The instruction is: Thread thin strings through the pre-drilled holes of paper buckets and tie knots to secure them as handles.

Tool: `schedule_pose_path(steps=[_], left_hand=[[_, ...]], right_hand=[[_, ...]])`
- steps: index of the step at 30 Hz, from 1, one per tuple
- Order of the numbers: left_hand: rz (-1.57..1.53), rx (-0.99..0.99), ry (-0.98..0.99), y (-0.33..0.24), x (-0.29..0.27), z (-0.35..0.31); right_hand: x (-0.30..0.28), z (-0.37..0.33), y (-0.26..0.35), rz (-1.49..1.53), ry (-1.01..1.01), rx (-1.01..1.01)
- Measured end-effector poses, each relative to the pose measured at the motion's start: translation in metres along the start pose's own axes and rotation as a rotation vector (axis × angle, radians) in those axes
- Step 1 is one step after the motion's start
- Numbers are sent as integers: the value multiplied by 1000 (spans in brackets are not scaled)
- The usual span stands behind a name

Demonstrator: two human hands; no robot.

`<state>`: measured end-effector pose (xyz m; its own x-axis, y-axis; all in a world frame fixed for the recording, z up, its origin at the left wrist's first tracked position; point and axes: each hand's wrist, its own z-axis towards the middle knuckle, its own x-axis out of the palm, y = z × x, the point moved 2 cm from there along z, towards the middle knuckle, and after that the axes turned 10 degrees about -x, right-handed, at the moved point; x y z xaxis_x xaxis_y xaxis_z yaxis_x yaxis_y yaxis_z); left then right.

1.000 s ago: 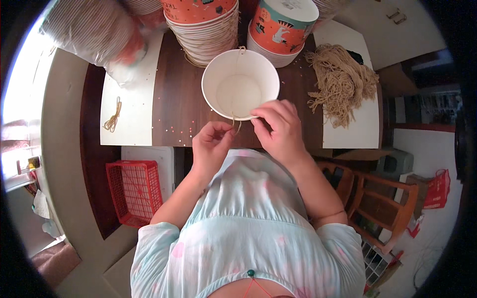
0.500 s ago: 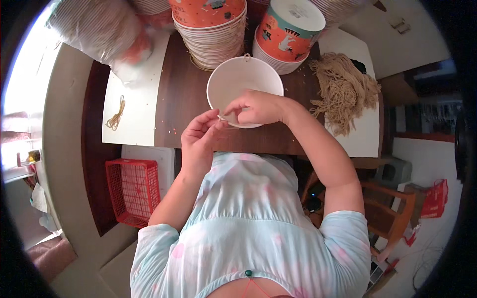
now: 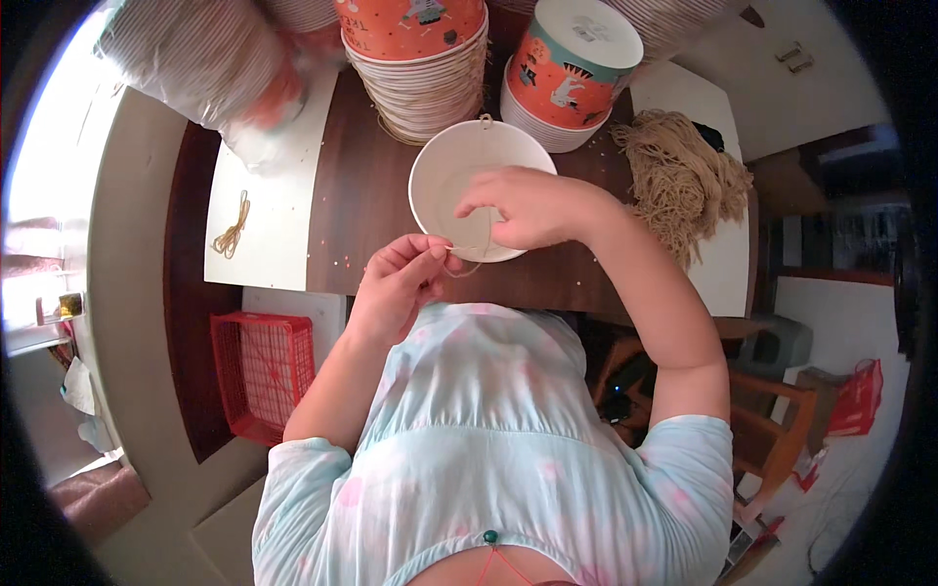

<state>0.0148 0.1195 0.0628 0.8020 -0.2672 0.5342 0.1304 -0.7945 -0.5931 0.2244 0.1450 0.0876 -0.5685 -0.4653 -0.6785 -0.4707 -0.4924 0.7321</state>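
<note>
A white-walled paper bucket [image 3: 445, 176] stands at the table's near middle, its open mouth toward me. Thin beige cord [image 3: 467, 272] curves at its near rim, and a small knot of cord [image 3: 486, 121] sits on the far rim. My left hand [image 3: 405, 278] pinches the cord between thumb and forefinger, just outside the near-left rim. Over the bucket's mouth is my right hand [image 3: 532, 207], its forefinger stretched out and apart from the thumb. A strand runs close to that thumb; its other fingers are partly hidden.
Behind the bucket rise a tall nested bucket stack [image 3: 418, 88] and an orange-and-teal upturned bucket [image 3: 567, 78]. Plastic-wrapped stacks [image 3: 195, 68] stand far left. A heap of beige cords [image 3: 679, 176] lies right, a small cord bundle [image 3: 232, 230] left. A red basket [image 3: 262, 371] sits lower left.
My right hand has lifted away from the left fingertips, and its forefinger and thumb have spread. The left hand has shifted slightly right and down, still pinching the cord.
</note>
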Motion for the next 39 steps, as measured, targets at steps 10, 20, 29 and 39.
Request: schedule_pose_path(steps=[10,20,29,39], left_hand=[[114,120,-151,-2,4,3],[447,29,-28,2,21,11],[341,24,-86,9,4,12],[1224,864,-363,8,18,-10]], right_hand=[[-16,11,15,10,515,325],[-1,7,28,75,24,15],[19,-39,59,-281,-513,59],[65,-40,74,-542,-547,59]])
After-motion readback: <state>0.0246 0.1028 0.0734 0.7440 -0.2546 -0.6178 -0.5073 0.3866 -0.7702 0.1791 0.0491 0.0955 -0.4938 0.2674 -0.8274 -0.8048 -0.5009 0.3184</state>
